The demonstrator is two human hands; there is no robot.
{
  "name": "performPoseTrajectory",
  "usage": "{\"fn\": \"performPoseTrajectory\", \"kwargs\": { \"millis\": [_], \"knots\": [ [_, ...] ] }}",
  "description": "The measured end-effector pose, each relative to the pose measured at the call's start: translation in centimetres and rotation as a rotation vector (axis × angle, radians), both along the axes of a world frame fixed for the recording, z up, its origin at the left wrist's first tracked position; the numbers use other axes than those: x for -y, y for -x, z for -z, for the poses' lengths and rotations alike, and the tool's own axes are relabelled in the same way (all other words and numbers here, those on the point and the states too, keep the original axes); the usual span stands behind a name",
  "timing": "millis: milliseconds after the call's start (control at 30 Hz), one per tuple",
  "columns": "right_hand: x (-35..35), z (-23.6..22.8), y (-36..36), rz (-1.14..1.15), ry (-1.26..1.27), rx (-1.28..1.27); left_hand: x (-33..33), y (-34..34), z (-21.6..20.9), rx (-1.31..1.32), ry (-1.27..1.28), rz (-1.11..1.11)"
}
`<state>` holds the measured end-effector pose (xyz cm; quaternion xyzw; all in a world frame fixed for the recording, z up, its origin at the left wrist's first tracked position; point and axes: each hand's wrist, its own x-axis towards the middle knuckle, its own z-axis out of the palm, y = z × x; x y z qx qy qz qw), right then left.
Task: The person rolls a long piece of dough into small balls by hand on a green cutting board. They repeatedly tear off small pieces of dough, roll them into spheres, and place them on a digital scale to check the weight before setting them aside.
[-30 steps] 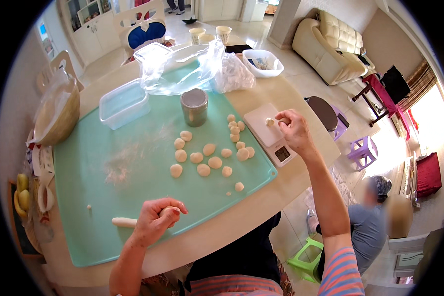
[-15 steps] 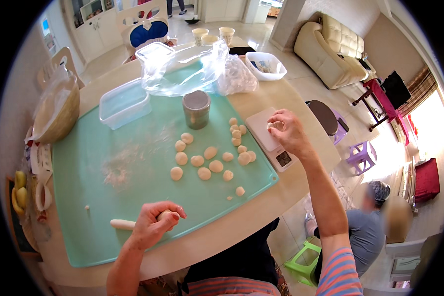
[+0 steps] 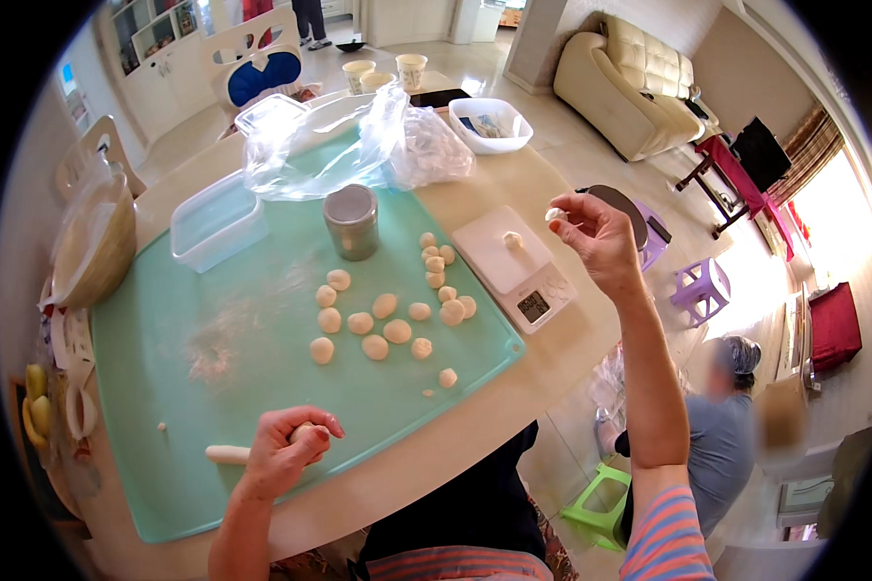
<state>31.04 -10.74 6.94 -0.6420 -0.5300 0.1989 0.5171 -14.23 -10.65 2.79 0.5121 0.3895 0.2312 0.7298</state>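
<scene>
My left hand (image 3: 279, 455) is closed round a roll of dough (image 3: 228, 454) at the mat's near edge. The roll's smooth end sticks out to the left, and a bit shows between thumb and fingers. Off to the right, my right hand (image 3: 599, 242) is raised beyond the scale, pinching a small bit of dough (image 3: 555, 215) between thumb and fingertips. On the white kitchen scale (image 3: 494, 270) rests one small dough lump (image 3: 513, 240). Several round dough balls (image 3: 397, 331) lie on the green mat (image 3: 291, 387), the smaller ones grouped beside the scale.
A grey lidded canister (image 3: 351, 225) stands behind the balls. Further back are a clear plastic tub (image 3: 218, 228), plastic bags (image 3: 329, 155), a white container (image 3: 491, 126) and paper cups (image 3: 411, 73). A large bowl (image 3: 97, 247) is at left. A person (image 3: 712, 445) sits low at right.
My right hand has moved right, off the scale, still pinching a bit of dough. The lump on the scale is now in plain sight. My left hand keeps its hold on the roll.
</scene>
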Motion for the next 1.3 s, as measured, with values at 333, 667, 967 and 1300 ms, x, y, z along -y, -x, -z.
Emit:
{"fn": "performPoseTrajectory", "kwargs": {
  "millis": [333, 667, 967, 1300],
  "knots": [
    [0.4, 0.7, 0.8, -0.038, 0.030, -0.048, 0.0, 0.2, 0.4, -0.010, 0.004, -0.013],
    [-1.8, 4.2, 10.2, -0.343, 0.048, 0.094, -0.1, 0.4, 0.6, 0.011, -0.012, 0.012],
    [-3.5, 4.7, 10.6, -0.243, -0.053, 0.391, 0.4, 0.4, 0.4, -0.030, -0.030, 0.037],
    [-2.8, 5.7, 1.9, -0.004, 0.154, 0.529, -0.3, 0.2, 0.8, 0.033, -0.150, 0.111]
  ]
}}
